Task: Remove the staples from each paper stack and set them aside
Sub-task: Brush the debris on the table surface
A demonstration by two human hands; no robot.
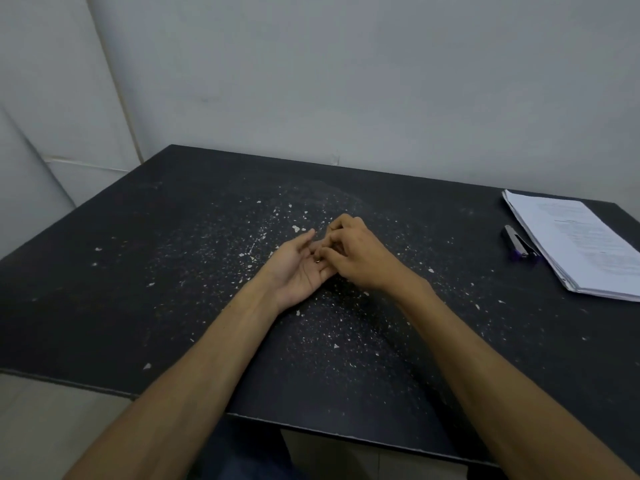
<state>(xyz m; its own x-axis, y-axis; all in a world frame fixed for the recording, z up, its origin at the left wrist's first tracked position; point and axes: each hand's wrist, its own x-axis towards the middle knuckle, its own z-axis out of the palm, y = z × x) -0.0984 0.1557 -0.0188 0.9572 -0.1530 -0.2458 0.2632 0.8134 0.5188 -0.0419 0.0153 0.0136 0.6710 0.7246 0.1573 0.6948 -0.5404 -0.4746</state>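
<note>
At the middle of the black table (138,237), our left hand (298,268) lies palm up, fingers relaxed, cradling a small staple (318,260). Our right hand (356,254) pinches at it. The paper stack (581,244) and staple remover (517,243) lie at the far right edge. Next, we judge, the staple needs setting aside.

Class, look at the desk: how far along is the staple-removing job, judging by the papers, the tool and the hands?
Done: cannot tell; the paper stack lies whole at the table's right edge, its staples too small to see. In hand: the right hand picks at something small in the upturned left hand, away from the papers. Left: the staple remover lies unused beside the stack.
</note>
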